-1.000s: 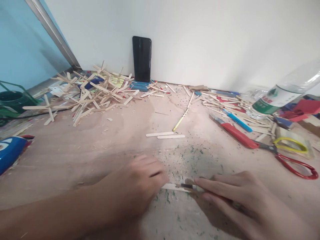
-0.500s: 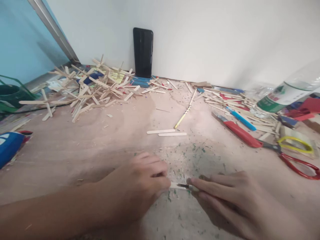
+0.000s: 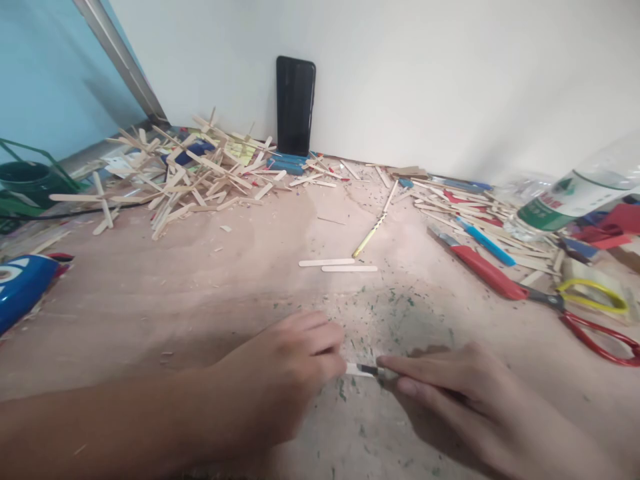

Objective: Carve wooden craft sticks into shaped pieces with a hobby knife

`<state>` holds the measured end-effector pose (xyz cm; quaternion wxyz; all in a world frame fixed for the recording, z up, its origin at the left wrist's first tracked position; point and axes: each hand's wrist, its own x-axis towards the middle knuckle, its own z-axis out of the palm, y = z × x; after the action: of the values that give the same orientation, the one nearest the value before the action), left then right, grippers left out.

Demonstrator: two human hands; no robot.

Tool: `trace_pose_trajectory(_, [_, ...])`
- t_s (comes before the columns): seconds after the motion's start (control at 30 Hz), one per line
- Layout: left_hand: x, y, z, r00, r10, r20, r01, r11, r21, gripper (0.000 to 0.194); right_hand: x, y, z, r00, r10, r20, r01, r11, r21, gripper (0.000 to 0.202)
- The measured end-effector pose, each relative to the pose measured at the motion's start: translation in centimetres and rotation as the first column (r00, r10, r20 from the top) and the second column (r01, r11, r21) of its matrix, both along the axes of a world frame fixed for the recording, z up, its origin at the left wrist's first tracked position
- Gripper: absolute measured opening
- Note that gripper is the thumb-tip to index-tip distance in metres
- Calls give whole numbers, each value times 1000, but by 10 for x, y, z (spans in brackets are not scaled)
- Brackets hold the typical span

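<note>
Centrally, at the near side of a wooden table (image 3: 240,267), two bare hands are working close together. The left hand (image 3: 295,363) is pressing down with curled fingers, gripping a flat, pale stick (image 3: 354,370) whose short free part is poking out toward the right. The right hand (image 3: 465,393) is holding a small knife (image 3: 369,369), its thumb and fingers closing around the handle and the forefinger stretching along the top. The dark blade is pointing left and lying over the stick; whether it is biting into the wood, one cannot tell. Green flecks (image 3: 395,307) are dotting the table around and beyond the hands. Just farther off, two sticks (image 3: 326,263) are lying side by side, and a yellow rod (image 3: 370,237) is slanting away from them toward the far side. At the far left, a tangled stick pile (image 3: 195,177) is spreading beside a black phone (image 3: 296,105), which is leaning upright against a white wall (image 3: 400,80). On the right, scissors (image 3: 593,293) with yellow and red handles are lying near a blue pen (image 3: 485,241), and a clear bottle (image 3: 565,197) is tilting beyond them.
</note>
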<state>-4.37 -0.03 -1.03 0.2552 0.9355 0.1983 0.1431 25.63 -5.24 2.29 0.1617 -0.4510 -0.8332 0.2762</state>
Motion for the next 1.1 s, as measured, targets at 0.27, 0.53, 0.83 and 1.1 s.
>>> trace_pose_trajectory(0.27, [1,-2,2,998,-24,-63,26,999,34,30,-6,-2,8,993,-92,-77,70,966,-248,43])
trace_pose_trajectory(0.53, [0,-2,6,995,-55,-79,60,997,52,34,-12,-4,9,993,-102,-54,75,926,-371,53])
trace_pose_trajectory(0.83, [-1,8,5,996,-74,-58,80,991,111,26,-2,3,11,998,-13,-54,1,976,-218,41])
trace_pose_trajectory(1.1, [-7,11,25,978,-175,-117,197,956,219,10,-2,13,23,984,149,101,-151,988,15,35])
